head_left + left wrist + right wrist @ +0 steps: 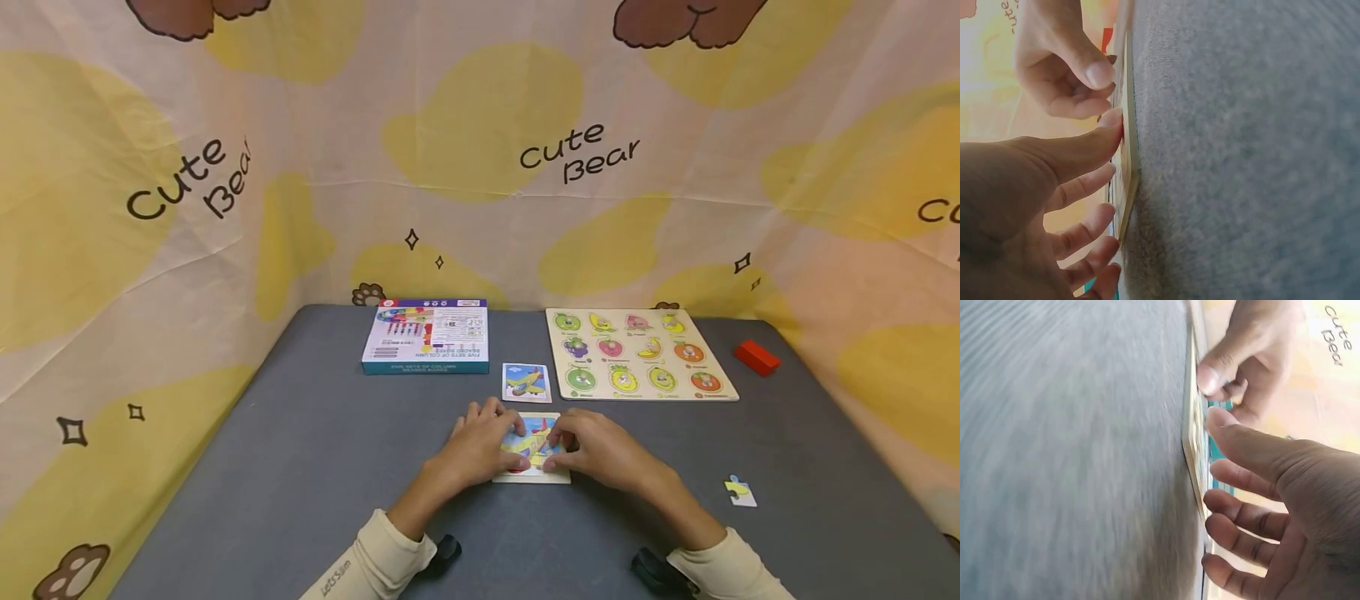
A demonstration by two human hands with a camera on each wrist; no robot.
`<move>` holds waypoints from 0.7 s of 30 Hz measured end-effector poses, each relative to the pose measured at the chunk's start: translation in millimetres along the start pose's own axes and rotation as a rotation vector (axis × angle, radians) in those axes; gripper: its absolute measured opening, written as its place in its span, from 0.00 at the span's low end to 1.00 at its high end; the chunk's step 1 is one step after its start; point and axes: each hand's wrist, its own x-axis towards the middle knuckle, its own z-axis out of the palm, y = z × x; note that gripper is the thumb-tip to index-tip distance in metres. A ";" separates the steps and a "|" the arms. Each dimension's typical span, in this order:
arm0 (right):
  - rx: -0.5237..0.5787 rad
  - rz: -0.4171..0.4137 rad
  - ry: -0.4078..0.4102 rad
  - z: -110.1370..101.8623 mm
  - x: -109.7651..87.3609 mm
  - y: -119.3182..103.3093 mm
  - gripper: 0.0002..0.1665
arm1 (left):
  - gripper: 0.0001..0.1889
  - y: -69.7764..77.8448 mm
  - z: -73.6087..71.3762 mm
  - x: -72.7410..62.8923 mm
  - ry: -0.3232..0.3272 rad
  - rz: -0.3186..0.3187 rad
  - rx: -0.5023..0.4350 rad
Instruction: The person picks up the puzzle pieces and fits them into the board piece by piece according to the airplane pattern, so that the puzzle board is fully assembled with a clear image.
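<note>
A small jigsaw board [536,448] with a yellow airplane picture lies flat on the grey table. My left hand [477,442] rests at its left side, thumb and fingertips touching the picture. From the right, my right hand [602,450] touches it too, thumb near the lower edge and index finger higher up, with the picture showing between them. Both wrist views show the thumbs close together over the board's near edge [1129,144], the other fingers loosely bent. A loose jigsaw piece [741,492], yellow and white, lies apart at the right.
Just behind the board is a small airplane picture card [527,383]. Farther back are a boxed set [425,337] at left, a fruit picture board [637,356] at right, and a red block [757,357] beyond it. A printed cloth [480,192] hangs behind the table.
</note>
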 end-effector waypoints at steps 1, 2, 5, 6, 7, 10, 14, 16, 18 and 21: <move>0.011 -0.002 -0.003 -2.5 -2.5 2.1 0.15 | 0.17 -0.2 0.8 0.4 0.000 0.008 -0.009; 0.021 -0.003 -0.007 -5.3 -5.4 4.5 0.16 | 0.16 -0.7 1.8 0.9 -0.002 0.018 -0.020; 0.040 -0.010 -0.016 -13.4 -15.0 12.9 0.18 | 0.14 -2.0 3.3 1.6 -0.010 0.053 -0.054; 0.045 -0.013 -0.018 -15.9 -18.8 16.1 0.19 | 0.13 -2.5 3.8 1.8 -0.014 0.066 -0.059; 0.049 -0.014 -0.017 -18.3 -22.7 19.5 0.19 | 0.12 -2.9 4.0 1.9 -0.017 0.079 -0.063; 0.061 -0.020 -0.007 -24.6 -36.0 29.8 0.20 | 0.11 -3.6 3.8 1.8 -0.027 0.108 -0.067; 0.056 -0.021 0.028 -32.3 -55.4 43.6 0.21 | 0.12 -3.9 3.2 1.5 -0.042 0.123 -0.071; 0.044 -0.007 0.050 -36.2 -65.2 51.0 0.22 | 0.13 -4.0 2.4 1.5 -0.049 0.125 -0.071; 0.041 0.018 0.066 -40.3 -74.9 59.1 0.22 | 0.14 -4.1 1.3 1.4 -0.056 0.129 -0.079; 0.033 0.071 0.086 -46.2 -88.6 70.1 0.22 | 0.14 -4.9 0.6 1.8 -0.065 0.131 -0.081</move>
